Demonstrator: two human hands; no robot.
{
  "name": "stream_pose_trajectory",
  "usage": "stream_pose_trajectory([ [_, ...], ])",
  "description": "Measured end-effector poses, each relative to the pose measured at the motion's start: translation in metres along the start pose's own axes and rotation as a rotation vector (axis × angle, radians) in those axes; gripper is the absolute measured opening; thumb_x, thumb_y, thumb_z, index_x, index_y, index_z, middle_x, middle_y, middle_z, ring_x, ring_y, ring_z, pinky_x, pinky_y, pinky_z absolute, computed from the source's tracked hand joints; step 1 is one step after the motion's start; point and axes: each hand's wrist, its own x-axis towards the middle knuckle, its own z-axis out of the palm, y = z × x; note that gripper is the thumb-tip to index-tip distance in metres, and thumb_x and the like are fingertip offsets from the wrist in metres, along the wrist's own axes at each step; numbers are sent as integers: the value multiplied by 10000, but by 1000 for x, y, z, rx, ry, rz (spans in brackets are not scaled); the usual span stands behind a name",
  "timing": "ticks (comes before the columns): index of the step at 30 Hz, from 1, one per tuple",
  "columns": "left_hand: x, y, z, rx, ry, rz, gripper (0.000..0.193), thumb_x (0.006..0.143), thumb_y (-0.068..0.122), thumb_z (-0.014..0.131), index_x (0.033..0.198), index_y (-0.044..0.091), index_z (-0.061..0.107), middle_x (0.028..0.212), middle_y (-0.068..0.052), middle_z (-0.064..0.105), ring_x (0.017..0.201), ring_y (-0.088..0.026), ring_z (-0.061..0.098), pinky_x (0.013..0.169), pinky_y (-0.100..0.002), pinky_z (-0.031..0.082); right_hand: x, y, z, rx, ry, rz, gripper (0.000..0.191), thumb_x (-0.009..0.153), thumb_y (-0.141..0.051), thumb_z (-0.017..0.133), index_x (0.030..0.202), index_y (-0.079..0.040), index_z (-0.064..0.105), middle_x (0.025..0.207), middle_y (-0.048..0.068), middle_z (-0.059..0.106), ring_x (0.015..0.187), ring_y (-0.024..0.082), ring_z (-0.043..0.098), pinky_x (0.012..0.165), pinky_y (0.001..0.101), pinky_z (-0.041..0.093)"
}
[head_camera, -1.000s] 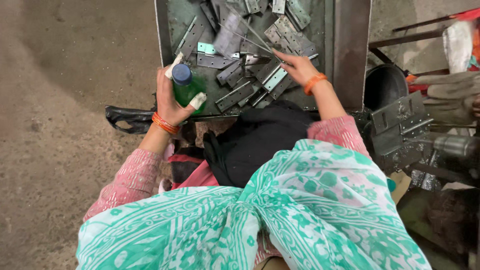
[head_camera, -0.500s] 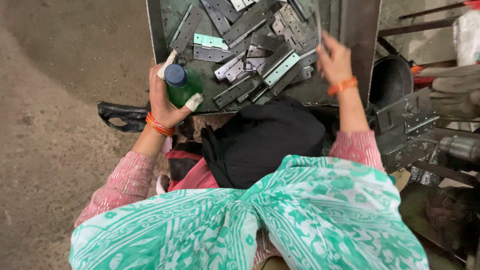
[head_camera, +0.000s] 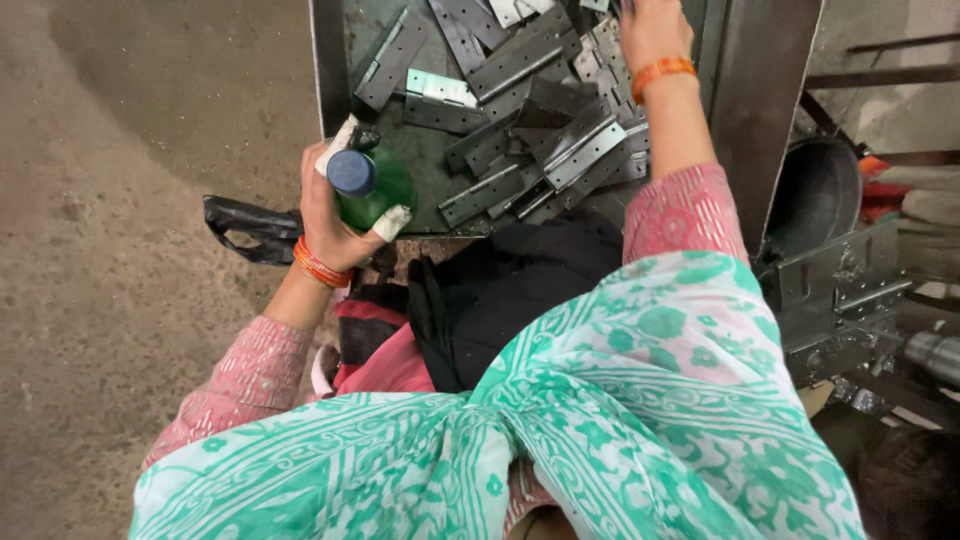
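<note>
Dark round metal pan (head_camera: 815, 190) at far right, beside grey metal brackets (head_camera: 835, 290). Black plastic bag (head_camera: 250, 228) on the dusty concrete floor (head_camera: 120, 250), left. Black cloth bundle (head_camera: 500, 295) near centre, below the tray.

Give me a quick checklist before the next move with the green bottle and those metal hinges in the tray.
1. Left hand has a firm hold on the green bottle: ok, fingers wrap around it.
2. Bottle's blue cap is on: ok.
3. Bottle stands roughly upright: ok, cap faces up toward the camera.
4. Right hand is on a metal hinge: cannot tell, its fingers run out of the top of the picture.
5. Hinges lie inside the metal tray: ok, all heaped within its rim.
6. Room in the tray below the bottle: ok, a bare patch shows beside the left hand.
</note>
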Motion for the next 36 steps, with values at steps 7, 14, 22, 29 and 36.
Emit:
stream_pose_trajectory([
  [7,-4,2,-1,-22,-3,-36,889,833,278,929,1525,22,433,1371,-201,511,1258,-388,552,1109,-444,477,-78,40,-11,64,-97,-7,542,1025,-264,633,1539,-362,489,995,263,724,898,511,661,839,589,533],
  [14,-7,-2,3,-1,25,40,865,821,250,932,1484,24,425,1364,-210,504,1275,-408,527,1126,-475,465,-176,71,-16,34,-200,162,563,1011,-275,634,1541,-397,488,942,269,706,901,510,657,868,587,526],
  [22,-5,-2,1,-6,20,67,881,813,252,921,1511,17,437,1357,-196,528,1252,-400,533,1111,-482,467,-215,58,-36,224,-42,43,569,1009,-221,666,1546,-305,498,1147,273,698,1043,490,650,896,547,542],
  [29,-5,0,0,6,13,40,911,810,266,919,1539,28,426,1349,-186,535,1241,-389,537,1103,-471,468,-149,-37,-50,104,-217,-29,579,1023,-305,624,1560,-406,433,767,188,712,752,431,699,754,559,562],
  [36,-3,1,2,-3,25,41,906,810,250,923,1534,29,425,1355,-187,527,1261,-387,536,1113,-466,468,-72,-111,-24,-84,-345,-333,523,1078,-342,520,1569,-447,370,734,195,685,668,416,683,658,543,543],
])
